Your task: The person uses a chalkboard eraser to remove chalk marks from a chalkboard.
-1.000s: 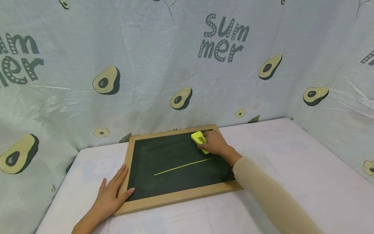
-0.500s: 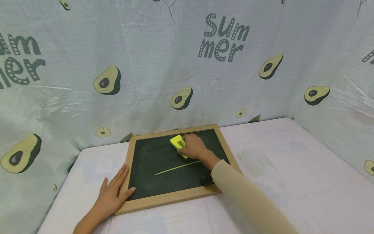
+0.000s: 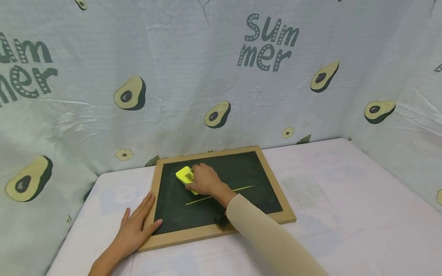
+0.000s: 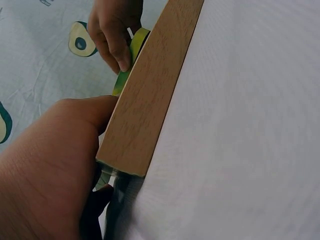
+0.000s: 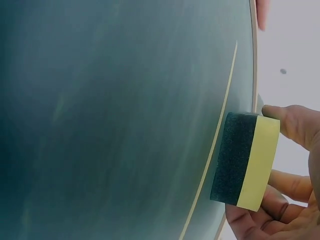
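Observation:
A chalkboard [image 3: 238, 165] in a light wooden frame lies on the white cloth. One straight yellow line [image 3: 243, 188] runs slantwise across its dark surface. My right hand [image 3: 206, 181] grips a yellow board eraser [image 3: 185, 175] by its sides, above the line's left part. In the right wrist view the dark felt pad [image 5: 234, 157] faces the board, close beside the line. My left hand [image 3: 134, 231] rests at the frame's left edge, fingers straight along the outer side and thumb over the front corner. In the left wrist view the wooden frame [image 4: 145, 100] hides part of the eraser.
Behind the board hangs a pale cloth backdrop [image 3: 179, 84] printed with avocados and lettering. The white table cloth [image 3: 342, 199] stretches to the right, with a faint greyish patch [image 3: 302, 189] beside the board. My right sleeve [image 3: 269, 234] crosses the board's front edge.
My right hand has swept the eraser leftward from the board's upper right to its left part. The left hand stays on the frame, and the yellow line looks the same.

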The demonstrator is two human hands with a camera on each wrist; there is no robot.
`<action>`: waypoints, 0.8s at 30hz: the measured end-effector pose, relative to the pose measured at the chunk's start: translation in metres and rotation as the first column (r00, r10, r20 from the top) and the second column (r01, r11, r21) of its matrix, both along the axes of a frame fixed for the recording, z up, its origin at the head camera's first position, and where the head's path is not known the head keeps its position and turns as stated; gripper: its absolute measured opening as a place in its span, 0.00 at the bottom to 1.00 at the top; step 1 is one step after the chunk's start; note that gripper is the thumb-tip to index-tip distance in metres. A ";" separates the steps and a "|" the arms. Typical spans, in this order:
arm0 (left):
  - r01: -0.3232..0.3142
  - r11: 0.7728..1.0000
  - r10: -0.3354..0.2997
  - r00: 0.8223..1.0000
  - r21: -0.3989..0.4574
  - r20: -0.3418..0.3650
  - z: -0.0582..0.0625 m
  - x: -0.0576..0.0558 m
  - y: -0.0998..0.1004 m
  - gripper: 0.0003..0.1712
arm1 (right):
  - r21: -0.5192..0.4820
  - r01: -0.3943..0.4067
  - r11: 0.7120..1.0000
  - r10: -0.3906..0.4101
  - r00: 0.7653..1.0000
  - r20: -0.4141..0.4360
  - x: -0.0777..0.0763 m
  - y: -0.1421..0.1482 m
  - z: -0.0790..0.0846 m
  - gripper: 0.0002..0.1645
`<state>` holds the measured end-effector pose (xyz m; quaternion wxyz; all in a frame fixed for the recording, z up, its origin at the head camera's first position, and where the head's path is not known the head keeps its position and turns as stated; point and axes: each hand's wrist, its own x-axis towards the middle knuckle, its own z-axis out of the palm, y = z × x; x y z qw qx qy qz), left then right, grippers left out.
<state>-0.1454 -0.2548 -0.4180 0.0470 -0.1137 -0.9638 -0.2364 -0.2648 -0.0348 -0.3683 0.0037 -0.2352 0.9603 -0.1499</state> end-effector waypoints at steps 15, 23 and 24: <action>-0.012 1.000 0.012 1.000 -0.007 0.009 0.001 -0.003 0.003 0.46 | -0.038 -0.111 0.993 0.113 0.992 0.061 0.007 -0.018 0.002 0.35; -0.014 1.000 0.013 0.999 -0.013 -0.033 -0.004 -0.001 0.001 0.45 | -0.023 -0.219 0.975 0.221 0.969 0.113 0.006 -0.016 0.004 0.35; -0.015 1.000 0.014 0.999 -0.012 -0.035 -0.004 -0.001 0.001 0.45 | -0.020 -0.238 0.971 0.239 0.964 0.118 0.006 -0.015 0.005 0.35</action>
